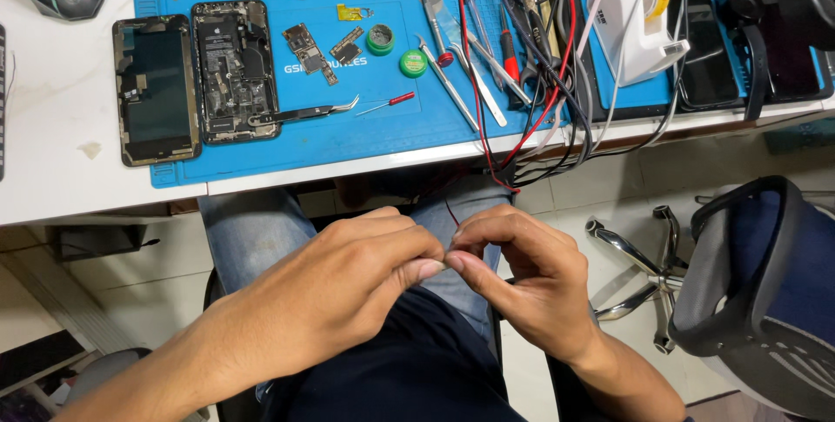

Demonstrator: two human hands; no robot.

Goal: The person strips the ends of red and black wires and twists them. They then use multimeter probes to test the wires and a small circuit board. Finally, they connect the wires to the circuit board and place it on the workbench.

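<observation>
Red wire (452, 213) drops from the desk edge straight into your pinch. Left hand (348, 287) and right hand (522, 278) meet fingertip to fingertip over your lap, both pressed together on its end. Above the grip: blue mat (383, 130), opened phone (233, 70), tweezers (304, 113).

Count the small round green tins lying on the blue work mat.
2. One green tin lies open near the mat's middle, right of the small circuit boards. The other green tin sits just right of it and nearer the desk edge. Cables may hide more.
</observation>
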